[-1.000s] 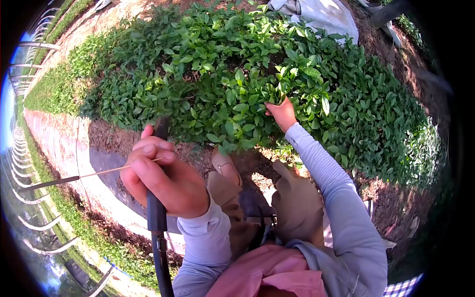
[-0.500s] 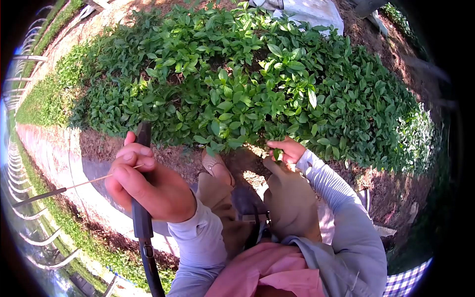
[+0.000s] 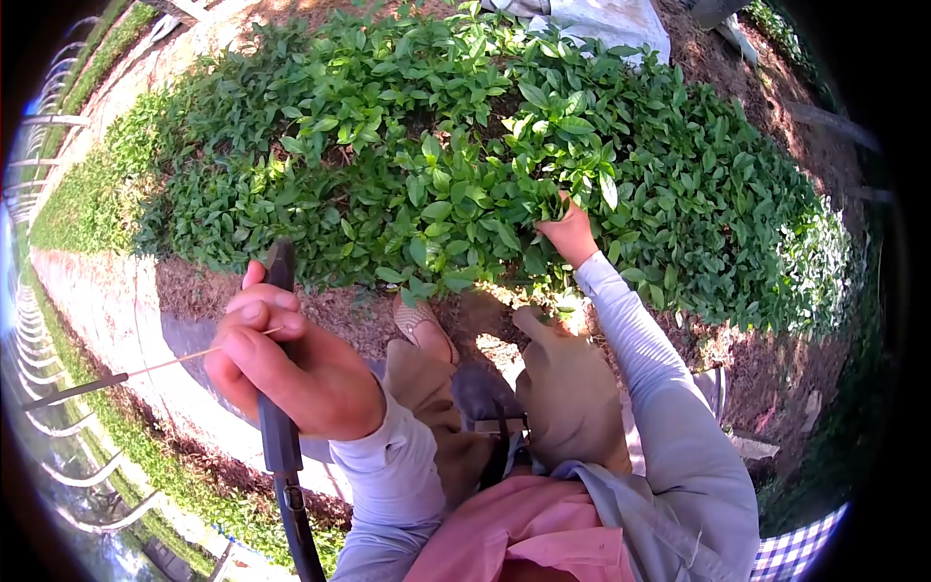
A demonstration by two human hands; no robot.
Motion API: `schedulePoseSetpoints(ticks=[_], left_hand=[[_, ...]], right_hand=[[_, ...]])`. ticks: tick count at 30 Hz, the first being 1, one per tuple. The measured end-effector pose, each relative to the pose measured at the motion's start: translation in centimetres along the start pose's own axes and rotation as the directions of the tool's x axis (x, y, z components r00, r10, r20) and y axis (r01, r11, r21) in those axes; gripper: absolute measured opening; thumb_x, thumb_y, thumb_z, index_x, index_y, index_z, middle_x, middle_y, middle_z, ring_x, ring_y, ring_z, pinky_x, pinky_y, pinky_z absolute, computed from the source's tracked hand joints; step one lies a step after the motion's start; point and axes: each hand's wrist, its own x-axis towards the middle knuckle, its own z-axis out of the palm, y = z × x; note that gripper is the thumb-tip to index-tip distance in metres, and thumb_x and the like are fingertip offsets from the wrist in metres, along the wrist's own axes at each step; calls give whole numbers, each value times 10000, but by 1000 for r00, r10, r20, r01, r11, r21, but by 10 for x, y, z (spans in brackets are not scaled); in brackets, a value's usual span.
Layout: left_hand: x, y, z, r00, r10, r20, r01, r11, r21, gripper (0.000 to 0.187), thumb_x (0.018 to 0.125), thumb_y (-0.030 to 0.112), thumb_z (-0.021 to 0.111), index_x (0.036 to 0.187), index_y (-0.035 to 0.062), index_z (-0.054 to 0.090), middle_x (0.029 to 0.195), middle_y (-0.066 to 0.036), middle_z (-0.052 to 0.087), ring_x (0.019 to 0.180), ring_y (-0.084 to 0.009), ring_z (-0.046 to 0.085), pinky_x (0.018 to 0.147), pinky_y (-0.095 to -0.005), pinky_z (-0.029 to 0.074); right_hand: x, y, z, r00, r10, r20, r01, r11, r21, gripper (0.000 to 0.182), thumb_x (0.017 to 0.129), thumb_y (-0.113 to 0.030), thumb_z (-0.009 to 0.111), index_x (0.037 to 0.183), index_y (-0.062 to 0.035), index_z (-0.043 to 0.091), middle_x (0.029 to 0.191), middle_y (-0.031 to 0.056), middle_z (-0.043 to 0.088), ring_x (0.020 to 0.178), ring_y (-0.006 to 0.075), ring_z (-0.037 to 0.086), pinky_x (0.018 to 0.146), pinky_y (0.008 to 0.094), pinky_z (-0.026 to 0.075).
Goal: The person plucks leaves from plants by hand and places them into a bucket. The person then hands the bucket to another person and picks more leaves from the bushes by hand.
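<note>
My left hand (image 3: 296, 364) is raised at the left, its fingers curled and closed around a thin straw-coloured stick (image 3: 179, 359). A dark strap (image 3: 279, 427) runs up behind this hand. Farther forward, my right hand (image 3: 570, 233) reaches into the leafy green plants (image 3: 465, 194), thumb and fingers closed around some green leaves (image 3: 553, 207). Part of its fingers is hidden among the foliage.
My feet and trousered legs (image 3: 572, 388) are below the plants, on brown soil (image 3: 359, 325). Pale sheeting (image 3: 621, 24) lies behind the bed. White hoops (image 3: 82, 475) line the far left, and a checkered cloth (image 3: 800, 553) shows at the lower right.
My right hand has moved forward and slightly right, from the near edge of the plants into the foliage. My left hand has hardly moved and keeps its hold on the stick.
</note>
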Motion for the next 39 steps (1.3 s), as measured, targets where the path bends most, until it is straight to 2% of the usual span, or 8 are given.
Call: schedulePoseSetpoints(ticks=[7,11,19,25,30,33,35,39], left_hand=[[0,2,1,1000,12,11,-13,1000,24,193,956,134,367,811,25,431,624,-48,408,627,-158,461,880,-469,425],[1,0,0,1000,16,6,-16,1000,21,186,956,128,367,818,22,433,616,-47,405,630,-159,463,883,-471,423],[-2,2,-3,999,13,34,-14,1000,16,188,960,137,373,828,18,434,638,-53,419,626,-156,463,887,-466,421],[-1,2,-1,999,25,40,-27,999,40,185,958,136,375,827,21,437,634,-52,416,628,-157,463,884,-467,424],[1,0,-1,999,23,32,-24,1000,18,180,957,130,373,829,21,438,627,-50,410,631,-158,463,882,-467,427],[2,0,-2,999,24,26,-25,999,25,178,957,128,374,827,23,436,622,-48,406,628,-155,462,880,-463,429],[4,-2,-3,999,25,27,-26,999,32,178,955,126,374,820,26,432,620,-47,405,626,-153,461,879,-460,429],[-1,0,-3,1000,6,30,-7,999,32,180,951,114,371,801,30,425,617,-44,407,618,-149,458,873,-458,428]], right_hand=[[13,16,44,919,-211,333,367,769,-524,420,660,-6,681,1062,-52,566,961,166,626,866,346,600,768,319,483],[-38,-37,35,733,388,559,-431,900,-59,214,751,32,589,965,22,577,804,84,646,606,150,604,583,296,498],[-63,3,-36,892,440,105,-413,695,588,143,769,12,677,896,-29,623,766,26,629,611,95,561,551,237,461],[-21,49,-5,988,98,-122,-45,925,378,362,737,103,607,1077,-17,580,936,51,645,801,146,615,730,261,494],[9,34,15,925,-373,75,366,817,-445,434,639,0,681,1055,-39,562,960,140,642,921,260,622,822,305,479],[2,23,10,1000,15,5,-10,859,-512,362,690,-25,673,1035,-40,564,902,93,652,854,238,632,733,351,512],[-8,10,-7,735,601,313,-656,748,103,226,790,-109,686,992,-79,589,803,9,624,608,125,590,532,265,505],[-32,-19,-25,788,456,414,-614,629,477,297,798,-104,693,1075,-84,586,816,20,623,682,96,581,549,227,490]])
